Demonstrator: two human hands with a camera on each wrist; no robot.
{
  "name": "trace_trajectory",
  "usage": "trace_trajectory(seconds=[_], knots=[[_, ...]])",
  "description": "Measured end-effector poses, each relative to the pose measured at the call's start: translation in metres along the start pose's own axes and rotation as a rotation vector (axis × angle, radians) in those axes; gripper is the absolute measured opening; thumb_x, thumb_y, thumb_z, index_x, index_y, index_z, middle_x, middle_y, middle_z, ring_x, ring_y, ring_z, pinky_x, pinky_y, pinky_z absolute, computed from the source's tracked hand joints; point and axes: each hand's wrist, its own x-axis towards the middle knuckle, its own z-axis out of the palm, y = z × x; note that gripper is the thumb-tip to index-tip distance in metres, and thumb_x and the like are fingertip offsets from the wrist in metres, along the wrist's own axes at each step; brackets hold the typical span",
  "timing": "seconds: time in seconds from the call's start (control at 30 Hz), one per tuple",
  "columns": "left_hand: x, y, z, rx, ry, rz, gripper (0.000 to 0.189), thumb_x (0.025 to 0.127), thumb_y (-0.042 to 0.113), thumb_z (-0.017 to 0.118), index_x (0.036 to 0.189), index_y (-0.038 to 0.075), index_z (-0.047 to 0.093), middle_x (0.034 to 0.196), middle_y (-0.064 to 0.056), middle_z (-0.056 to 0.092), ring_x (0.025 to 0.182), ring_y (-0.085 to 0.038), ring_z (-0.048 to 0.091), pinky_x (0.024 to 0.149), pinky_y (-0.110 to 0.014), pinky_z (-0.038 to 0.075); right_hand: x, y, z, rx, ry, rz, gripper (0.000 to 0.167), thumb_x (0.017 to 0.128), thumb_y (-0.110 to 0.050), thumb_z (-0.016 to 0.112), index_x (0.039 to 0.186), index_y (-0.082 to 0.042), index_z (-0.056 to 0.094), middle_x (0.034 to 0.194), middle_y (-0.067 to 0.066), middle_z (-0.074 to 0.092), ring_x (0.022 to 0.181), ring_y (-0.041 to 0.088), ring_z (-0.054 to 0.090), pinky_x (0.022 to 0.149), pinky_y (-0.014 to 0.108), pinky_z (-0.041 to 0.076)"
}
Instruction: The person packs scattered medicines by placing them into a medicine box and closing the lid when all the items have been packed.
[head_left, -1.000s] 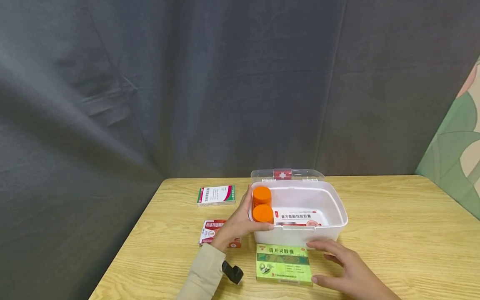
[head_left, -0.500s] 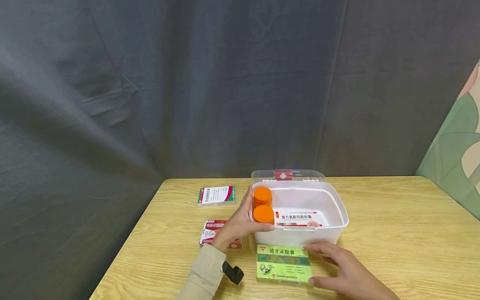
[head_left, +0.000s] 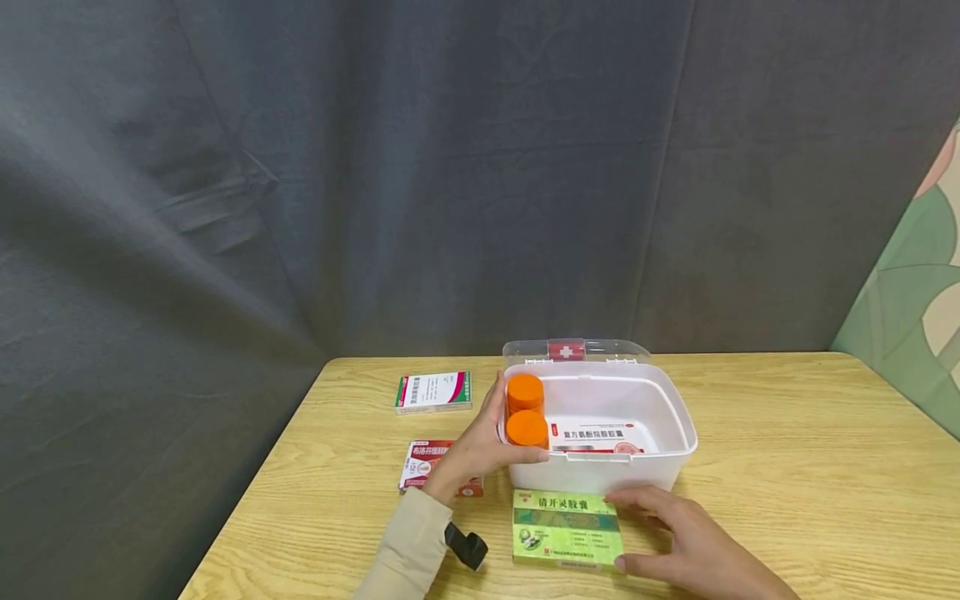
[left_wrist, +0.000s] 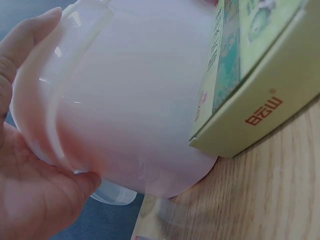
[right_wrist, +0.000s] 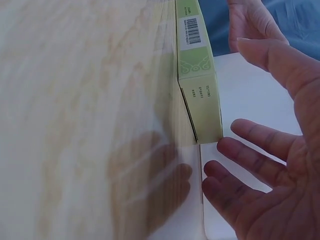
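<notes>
Where my left hand (head_left: 474, 450) is: gripping the white tub (head_left: 592, 477) at its nine o'clock end.
My right hand (head_left: 690, 537): spread wide at three o'clock of the green box (head_left: 567, 529); contact, I cannot tell.
Green box: flat on my desk (head_left: 795, 467), six o'clock from the tub.
Orange lids (head_left: 527, 427): inside, towards nine o'clock.

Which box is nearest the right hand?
The green box, in front of the white bin. Farther off: the white box inside it, the red box and pink-striped box to its left.
</notes>
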Motion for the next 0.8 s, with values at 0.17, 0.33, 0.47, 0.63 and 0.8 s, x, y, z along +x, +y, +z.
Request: trace_trajectory(seconds=[0.17,0.33,0.47,0.63,0.8], knots=[[0.000,0.001,0.000,0.001,0.003,0.004,0.114,0.075,0.026,0.085,0.155,0.038,0.004,0.160,0.006,0.005,0.142,-0.018,0.020,0.114,-0.053,0.013,0.001,-0.003,0.005,-0.105,0.078,-0.107,0.061,0.076,-0.050,0.078,0.125,-0.019,0.059,0.124,-0.010,0.057,0.110,0.013,0.055,0.093,0.024,0.045],[0.000,0.002,0.002,-0.016,0.004,0.009,0.118,0.073,0.025,0.087,0.155,0.037,0.004,0.160,0.005,0.005,0.141,-0.018,0.022,0.114,-0.051,0.015,0.003,-0.005,0.008,-0.113,0.073,-0.112,0.063,0.074,-0.051,0.080,0.124,-0.021,0.059,0.122,-0.013,0.057,0.109,0.013,0.054,0.096,0.022,0.042],[0.000,0.003,0.002,-0.007,0.003,0.006,0.118,0.073,0.025,0.087,0.155,0.037,0.003,0.160,0.005,0.004,0.141,-0.018,0.020,0.114,-0.052,0.014,0.005,-0.006,0.009,-0.117,0.062,-0.109,0.065,0.071,-0.052,0.081,0.124,-0.022,0.059,0.123,-0.014,0.056,0.108,0.013,0.054,0.095,0.025,0.043],[0.000,0.003,0.001,0.002,0.002,0.005,0.115,0.075,0.022,0.085,0.155,0.038,0.004,0.160,0.006,0.004,0.142,-0.019,0.020,0.114,-0.053,0.014,0.008,-0.008,0.013,-0.121,0.081,-0.144,0.065,0.069,-0.050,0.083,0.123,-0.021,0.061,0.121,-0.013,0.055,0.105,0.012,0.055,0.093,0.029,0.046],[-0.001,0.003,0.001,0.003,0.005,-0.002,0.116,0.074,0.022,0.085,0.155,0.039,0.003,0.160,0.006,0.004,0.142,-0.018,0.020,0.114,-0.053,0.014,0.008,-0.009,0.016,-0.091,0.050,-0.112,0.066,0.067,-0.050,0.084,0.122,-0.022,0.062,0.121,-0.013,0.053,0.107,0.013,0.050,0.097,0.021,0.040]])
